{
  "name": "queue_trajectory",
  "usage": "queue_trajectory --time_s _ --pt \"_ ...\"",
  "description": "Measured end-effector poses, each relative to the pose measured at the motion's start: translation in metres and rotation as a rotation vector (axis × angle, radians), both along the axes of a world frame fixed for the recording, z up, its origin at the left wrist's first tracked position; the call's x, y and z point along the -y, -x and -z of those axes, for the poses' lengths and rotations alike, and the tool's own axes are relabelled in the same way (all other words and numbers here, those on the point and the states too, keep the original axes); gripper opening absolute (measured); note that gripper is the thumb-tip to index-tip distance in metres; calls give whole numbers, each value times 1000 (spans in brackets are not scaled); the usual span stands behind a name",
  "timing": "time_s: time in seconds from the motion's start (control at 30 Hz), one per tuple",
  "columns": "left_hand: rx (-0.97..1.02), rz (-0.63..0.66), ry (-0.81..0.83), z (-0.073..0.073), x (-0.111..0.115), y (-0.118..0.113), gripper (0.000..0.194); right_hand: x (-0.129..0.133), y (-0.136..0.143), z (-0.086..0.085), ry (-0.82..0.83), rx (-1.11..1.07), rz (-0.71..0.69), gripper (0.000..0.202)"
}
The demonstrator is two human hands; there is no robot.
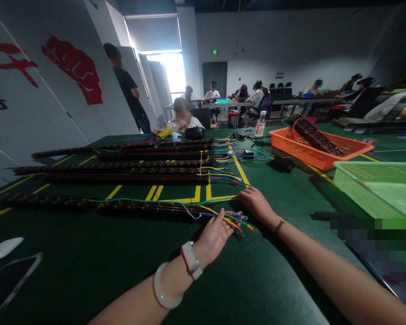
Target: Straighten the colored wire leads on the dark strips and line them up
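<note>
My left hand (216, 237), with a watch and a pale bangle on the arm, is closed around several coloured wires (230, 218) with ring terminals. These come from the right end of the nearest dark wire bundle (149, 208), lying lengthwise on the green table. A thin white tie (189, 211) loops near that end. My right hand (255, 203) is just right of the wires, its fingertips pinched at the end of a long green wire (165, 201) running along the bundle. Farther back lie more dark bundles (122, 169) with loose coloured wire ends.
At the right stand an orange basket (301, 151) holding a dark bundle and a green basket (358, 187). Behind are a bottle (260, 124) and a black adapter (281, 164). A phone-like object (13, 284) lies front left. A person (186, 118) sits across the table; others work behind.
</note>
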State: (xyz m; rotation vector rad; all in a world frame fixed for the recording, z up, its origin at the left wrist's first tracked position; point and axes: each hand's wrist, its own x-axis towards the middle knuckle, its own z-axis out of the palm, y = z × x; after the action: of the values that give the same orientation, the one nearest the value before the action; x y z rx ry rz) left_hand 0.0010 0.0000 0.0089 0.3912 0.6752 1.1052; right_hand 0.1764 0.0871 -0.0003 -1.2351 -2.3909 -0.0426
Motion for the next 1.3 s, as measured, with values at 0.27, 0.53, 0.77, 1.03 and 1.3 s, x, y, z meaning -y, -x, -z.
queue_trajectory --time_s 0.27,0.53,0.77,1.03,1.3 --pt "4 11 -21 9 -2 1 22 8 -16 -10 88 -202 -69 25" --pt "-25 -10 -8 8 0 2 23 67 12 -89 362 124 -233 32" --pt "-20 44 -24 7 0 1 32 97 45 -59 174 593 -8 19" --pt "41 37 -20 7 0 1 35 96 39 -69 81 557 22 16" --pt "41 4 -13 9 -1 1 35 67 19 -80 185 280 199 30"
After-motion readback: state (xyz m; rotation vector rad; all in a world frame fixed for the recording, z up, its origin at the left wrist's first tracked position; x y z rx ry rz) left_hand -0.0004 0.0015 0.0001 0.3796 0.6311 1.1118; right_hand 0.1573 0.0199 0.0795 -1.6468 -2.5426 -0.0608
